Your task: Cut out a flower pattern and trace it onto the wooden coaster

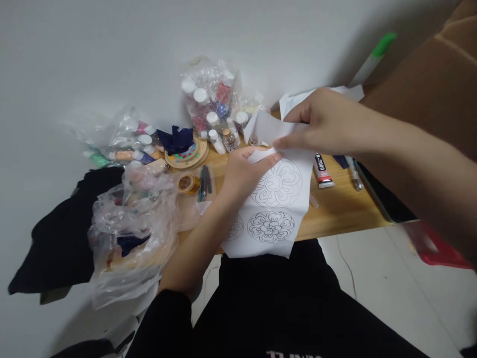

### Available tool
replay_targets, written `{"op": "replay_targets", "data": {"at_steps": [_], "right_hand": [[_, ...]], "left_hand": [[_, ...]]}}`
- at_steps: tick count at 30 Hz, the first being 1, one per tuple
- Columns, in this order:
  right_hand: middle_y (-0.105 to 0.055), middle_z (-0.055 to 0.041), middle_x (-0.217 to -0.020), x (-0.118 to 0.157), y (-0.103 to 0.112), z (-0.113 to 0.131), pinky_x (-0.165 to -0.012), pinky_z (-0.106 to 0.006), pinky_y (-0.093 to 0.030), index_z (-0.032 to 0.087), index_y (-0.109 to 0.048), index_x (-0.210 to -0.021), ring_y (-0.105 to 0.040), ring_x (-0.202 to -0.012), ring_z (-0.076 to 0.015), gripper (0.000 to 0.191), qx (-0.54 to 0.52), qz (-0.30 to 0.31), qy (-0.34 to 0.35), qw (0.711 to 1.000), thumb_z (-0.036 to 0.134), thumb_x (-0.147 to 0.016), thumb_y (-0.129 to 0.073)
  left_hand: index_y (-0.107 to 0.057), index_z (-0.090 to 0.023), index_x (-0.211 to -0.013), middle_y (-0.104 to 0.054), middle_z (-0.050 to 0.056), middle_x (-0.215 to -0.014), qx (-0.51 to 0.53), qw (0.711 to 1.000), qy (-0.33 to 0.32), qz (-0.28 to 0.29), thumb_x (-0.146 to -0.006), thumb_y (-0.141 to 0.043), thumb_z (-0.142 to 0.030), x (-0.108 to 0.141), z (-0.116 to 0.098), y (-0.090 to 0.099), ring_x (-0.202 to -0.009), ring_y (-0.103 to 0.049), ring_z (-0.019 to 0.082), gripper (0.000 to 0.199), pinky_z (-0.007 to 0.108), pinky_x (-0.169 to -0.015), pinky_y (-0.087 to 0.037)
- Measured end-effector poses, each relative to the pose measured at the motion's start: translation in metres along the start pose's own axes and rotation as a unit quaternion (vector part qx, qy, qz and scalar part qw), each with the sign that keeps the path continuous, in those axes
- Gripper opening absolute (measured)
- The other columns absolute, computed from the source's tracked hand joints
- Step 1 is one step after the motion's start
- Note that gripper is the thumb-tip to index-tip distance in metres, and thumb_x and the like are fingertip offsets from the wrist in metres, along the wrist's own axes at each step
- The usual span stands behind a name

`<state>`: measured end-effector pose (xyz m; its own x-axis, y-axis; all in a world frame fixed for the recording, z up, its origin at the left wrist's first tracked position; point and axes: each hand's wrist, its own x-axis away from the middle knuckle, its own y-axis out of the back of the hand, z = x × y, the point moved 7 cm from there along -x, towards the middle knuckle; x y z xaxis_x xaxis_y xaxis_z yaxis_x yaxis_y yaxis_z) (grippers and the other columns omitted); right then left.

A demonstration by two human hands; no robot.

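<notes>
Patterned sheet [270, 206]: held above the desk [335, 211] between the two hands, its top bent and creased, its lower part hanging past the near edge in front of the dark clothing on the lap [276, 288]; flower outlines are shown on the face, and whether one layer or more is held cannot be told.
Left hand [242, 171]: closed on the sheet at its left side, with the thumb laid over the front and the fingers mostly hidden behind.
Right hand [322, 119]: closed in a pinch on the raised upper part, with the thumb tip just beside the left thumb.
Paper handling: judged to be at a stage where the upper part is being folded or parted; the exact action cannot be settled from one view.
Crease: for any further move here, a steady left grip and a light, even pull by the right would seem to be called for, so that tearing is avoided.
Far edge: a bag of bottles [208, 97] is set beyond the hands, towards the wall.
Left of the sheet: a spool of golden thread [189, 184] and an embroidery hoop [197, 155] are seen.
Right of the sheet: a glue tube [323, 171] is laid, nearer the desk's right end.
</notes>
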<state>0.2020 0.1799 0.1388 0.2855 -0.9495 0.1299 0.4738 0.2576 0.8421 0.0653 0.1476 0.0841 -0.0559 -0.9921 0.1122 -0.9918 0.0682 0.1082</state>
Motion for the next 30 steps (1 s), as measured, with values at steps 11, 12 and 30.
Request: {"op": "replay_targets", "data": {"at_steps": [11,12,30], "right_hand": [[-0.04,-0.0008,-0.057,-0.001,0.006,-0.013,-0.05,-0.028,-0.024,0.017,-0.059,-0.068,-0.036,-0.054,-0.0099,0.033,0.015,0.011,-0.042,0.999,0.048,-0.074,-0.068],[-0.04,-0.0007,-0.057,0.0,0.007,-0.014,-0.05,-0.028,-0.024,0.017,-0.059,-0.067,-0.036,-0.053,-0.0097,0.034,0.017,0.017,-0.046,0.999,0.049,-0.074,-0.068],[-0.047,-0.0022,-0.053,0.005,0.01,-0.014,-0.049,-0.029,-0.029,0.018,-0.055,-0.061,-0.04,-0.052,-0.0112,0.027,-0.036,-0.028,-0.053,0.998,0.039,-0.073,-0.069]], "left_hand": [[-0.069,-0.016,-0.07,-0.063,-0.002,-0.063,0.005,0.999,0.004,-0.031,-0.065,-0.079,-0.033,-0.003,0.011,0.005,-0.057,-0.054,0.009,0.02,0.022,-0.054,-0.043],[-0.069,-0.016,-0.071,-0.063,-0.001,-0.064,0.005,1.0,0.006,-0.03,-0.064,-0.079,-0.033,-0.003,0.012,0.005,-0.058,-0.055,0.01,0.021,0.022,-0.053,-0.043],[-0.069,-0.015,-0.078,-0.071,0.004,-0.077,0.001,1.0,0.017,-0.009,-0.06,-0.083,-0.031,-0.005,0.014,0.003,-0.072,-0.066,0.016,0.027,0.027,-0.062,-0.053]]}}
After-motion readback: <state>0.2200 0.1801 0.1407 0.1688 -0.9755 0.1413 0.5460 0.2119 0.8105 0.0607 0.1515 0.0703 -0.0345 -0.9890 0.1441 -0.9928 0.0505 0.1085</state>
